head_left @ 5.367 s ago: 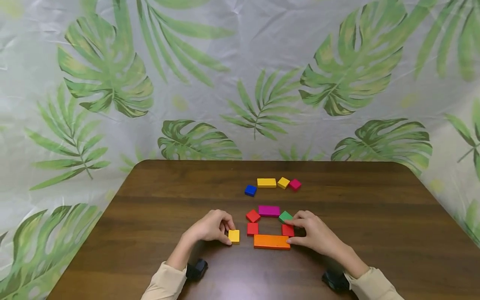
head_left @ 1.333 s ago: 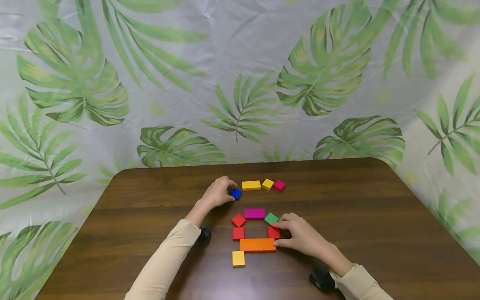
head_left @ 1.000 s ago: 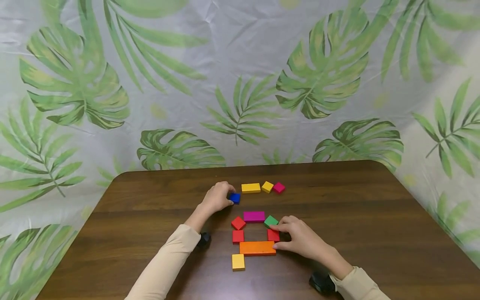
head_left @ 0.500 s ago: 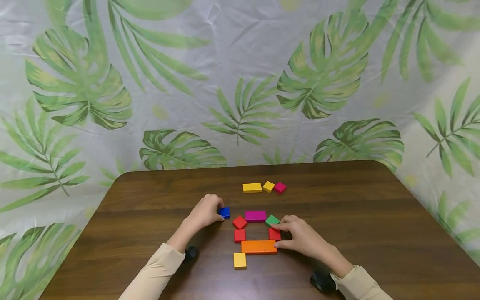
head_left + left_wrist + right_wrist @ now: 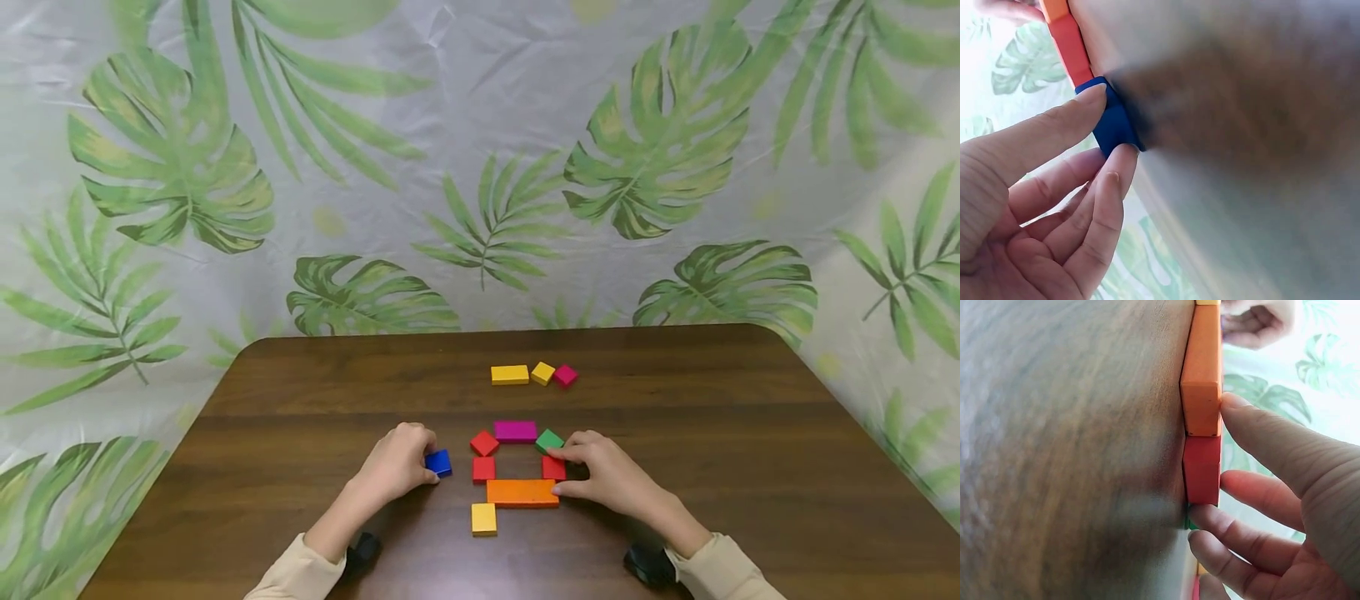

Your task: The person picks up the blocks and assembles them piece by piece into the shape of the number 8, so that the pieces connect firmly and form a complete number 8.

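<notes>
Thumb and fingertips of my left hand [image 5: 393, 462] pinch a blue block [image 5: 439, 463], left of the arrangement, a small gap from it. My right hand [image 5: 611, 475] rests its thumb on the right end of a long orange block [image 5: 522, 493] and its fingertips by a red block [image 5: 553, 467] and a turned green block [image 5: 550, 441]. Another red block [image 5: 483, 470] stands on the orange one's far left side, with a turned red block [image 5: 484, 443] beyond it. A purple block [image 5: 515, 432] lies between the turned ones. A yellow square block [image 5: 483, 519] is at the orange block's near left corner.
Farther back lie a long yellow block [image 5: 510, 375], a small yellow block [image 5: 543, 372] and a pink block [image 5: 566, 376] in a row. The brown table [image 5: 712, 400] ends before a leaf-patterned cloth [image 5: 525, 100].
My left hand has let go of the yellow square block near the orange one, taken the blue block from the back and brought it nearer and leftward. The right hand stays at its blocks.
</notes>
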A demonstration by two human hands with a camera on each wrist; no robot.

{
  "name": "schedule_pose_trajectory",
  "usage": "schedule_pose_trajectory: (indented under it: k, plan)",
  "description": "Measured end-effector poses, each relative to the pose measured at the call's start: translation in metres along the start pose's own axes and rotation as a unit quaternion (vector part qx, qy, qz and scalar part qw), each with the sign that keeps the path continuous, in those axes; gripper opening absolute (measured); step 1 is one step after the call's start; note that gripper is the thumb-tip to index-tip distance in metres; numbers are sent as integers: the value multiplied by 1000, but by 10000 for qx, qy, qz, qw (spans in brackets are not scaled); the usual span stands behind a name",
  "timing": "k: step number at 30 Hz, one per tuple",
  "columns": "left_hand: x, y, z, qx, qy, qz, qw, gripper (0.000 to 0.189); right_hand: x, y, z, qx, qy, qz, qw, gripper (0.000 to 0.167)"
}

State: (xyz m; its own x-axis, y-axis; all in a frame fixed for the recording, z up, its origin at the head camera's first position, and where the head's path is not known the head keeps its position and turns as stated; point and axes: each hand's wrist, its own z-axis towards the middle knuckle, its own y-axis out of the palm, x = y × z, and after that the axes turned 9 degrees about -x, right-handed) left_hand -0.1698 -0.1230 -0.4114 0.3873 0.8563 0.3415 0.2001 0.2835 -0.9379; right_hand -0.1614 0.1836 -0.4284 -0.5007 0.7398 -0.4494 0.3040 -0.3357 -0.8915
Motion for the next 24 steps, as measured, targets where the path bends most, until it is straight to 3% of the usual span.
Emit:
schedule_pose_trajectory:
  k: [16, 19, 24]
  plan:
    - [22, 8, -41, -37, -187, 179, 9997, 40, 1, 0, 1, 77, -59, -68, 9999, 53]
    - [24, 9, -48, -166, -154, 112, 9997, 42, 2, 1, 1, 109, -81, -87, 9999, 52]
    - [29, 10, -59, -659, -140, 122, 9977, 42, 2, 2, 2, 112, -112, -98, 9998, 52]
